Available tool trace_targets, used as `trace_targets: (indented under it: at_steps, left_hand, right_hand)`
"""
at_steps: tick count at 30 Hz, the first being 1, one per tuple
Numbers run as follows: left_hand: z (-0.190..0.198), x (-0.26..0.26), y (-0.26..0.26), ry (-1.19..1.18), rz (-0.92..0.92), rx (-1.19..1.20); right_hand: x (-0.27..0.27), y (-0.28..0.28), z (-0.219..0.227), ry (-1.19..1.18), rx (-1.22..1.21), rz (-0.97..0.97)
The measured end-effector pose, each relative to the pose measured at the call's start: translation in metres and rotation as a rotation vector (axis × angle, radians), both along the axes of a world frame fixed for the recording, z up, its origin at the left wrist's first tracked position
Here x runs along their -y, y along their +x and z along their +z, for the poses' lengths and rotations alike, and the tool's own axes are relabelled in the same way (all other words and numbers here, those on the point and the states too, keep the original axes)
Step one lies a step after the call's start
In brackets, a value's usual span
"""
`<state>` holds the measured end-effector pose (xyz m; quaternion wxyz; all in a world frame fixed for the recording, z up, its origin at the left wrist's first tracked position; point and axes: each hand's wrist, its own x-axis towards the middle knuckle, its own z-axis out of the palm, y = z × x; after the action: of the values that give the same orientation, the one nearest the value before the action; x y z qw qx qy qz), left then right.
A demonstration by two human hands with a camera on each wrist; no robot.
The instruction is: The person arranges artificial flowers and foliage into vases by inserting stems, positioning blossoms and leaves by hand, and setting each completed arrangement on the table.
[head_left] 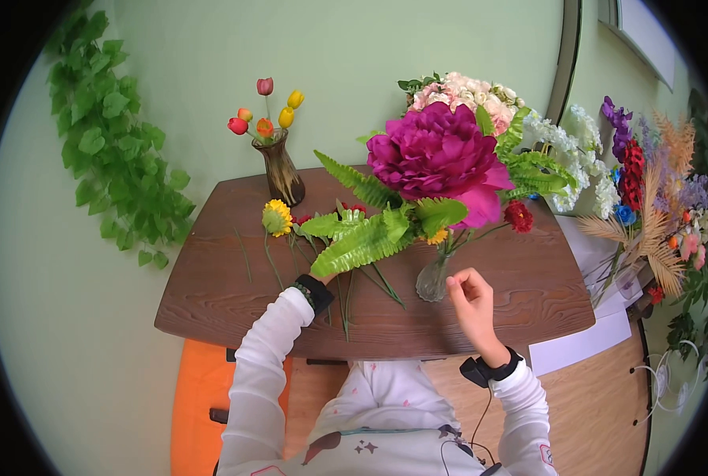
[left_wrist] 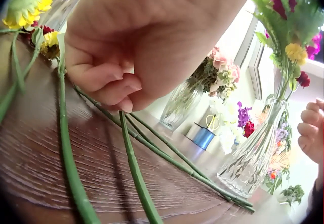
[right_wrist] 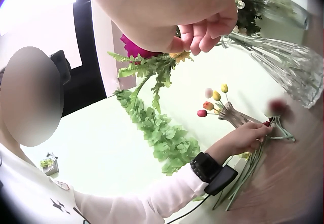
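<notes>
My left hand (left_wrist: pixel 152 36) is low over the table, its fingertips pinching a green flower stem (left_wrist: pixel 132 165). From the head view, fern leaves (head_left: pixel 362 242) cover most of that hand. More loose stems (head_left: pixel 381 287) lie around it, with a yellow flower (head_left: pixel 277 218) and dark red blooms beyond. A clear glass vase (head_left: pixel 431 283) stands right of these, holding a large magenta peony (head_left: pixel 441 155), ferns and a small red flower (head_left: pixel 519 216). Just right of the vase, my right hand (head_left: pixel 473 305) is raised with loosely curled fingers and nothing visible in them.
A brown vase (head_left: pixel 282 170) of tulips stands at the table's back left. Pale pink flowers (head_left: pixel 473 94) are behind the peony. More flowers (head_left: pixel 631 170) crowd the right side, near white paper (head_left: pixel 584 345). A blue ribbon spool (left_wrist: pixel 203 138) sits farther back.
</notes>
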<state>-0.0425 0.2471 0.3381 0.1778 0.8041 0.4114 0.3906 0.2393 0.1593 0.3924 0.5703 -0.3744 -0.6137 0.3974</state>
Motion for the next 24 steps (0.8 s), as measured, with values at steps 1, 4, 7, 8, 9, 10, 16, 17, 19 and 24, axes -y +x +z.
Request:
trace_targets:
  at_steps: [1, 4, 7, 8, 9, 10, 16, 17, 19, 24]
  left_hand:
    - [0.000, 0.000, 0.000, 0.016, -0.002, 0.028]
    - [0.001, 0.001, -0.001, 0.060, -0.006, 0.116]
    - [0.001, 0.003, -0.003, 0.100, -0.009, 0.206]
    - [0.001, 0.003, -0.004, 0.113, -0.010, 0.236]
    - [0.001, 0.004, -0.005, 0.126, -0.011, 0.265]
    - [0.003, 0.009, -0.008, 0.124, -0.012, 0.264]
    - [0.033, 0.067, 0.002, -0.215, 0.278, 0.250]
    - [0.031, 0.074, 0.005, -0.181, 0.253, 0.441]
    - [0.029, 0.090, 0.011, -0.144, 0.227, 0.628]
    - [0.037, 0.119, 0.020, 0.295, -0.031, 0.285]
  right_hand:
    - [0.000, -0.001, 0.000, 0.001, -0.002, -0.002]
    - [0.000, -0.003, 0.001, -0.013, 0.005, 0.029]
    - [-0.001, -0.007, 0.001, -0.015, 0.059, 0.099]
    - [-0.003, -0.009, -0.002, -0.004, 0.083, 0.133]
    - [-0.004, -0.012, -0.004, 0.006, 0.108, 0.169]
    - [-0.002, -0.014, -0.001, -0.004, 0.160, 0.185]
    - [0.011, -0.033, 0.025, 0.156, 0.355, 0.335]
    - [0.012, -0.036, 0.027, 0.211, 0.372, 0.376]
    - [0.016, -0.041, 0.031, 0.217, 0.379, 0.410]
    - [0.035, -0.049, 0.050, 0.297, 0.329, 0.464]
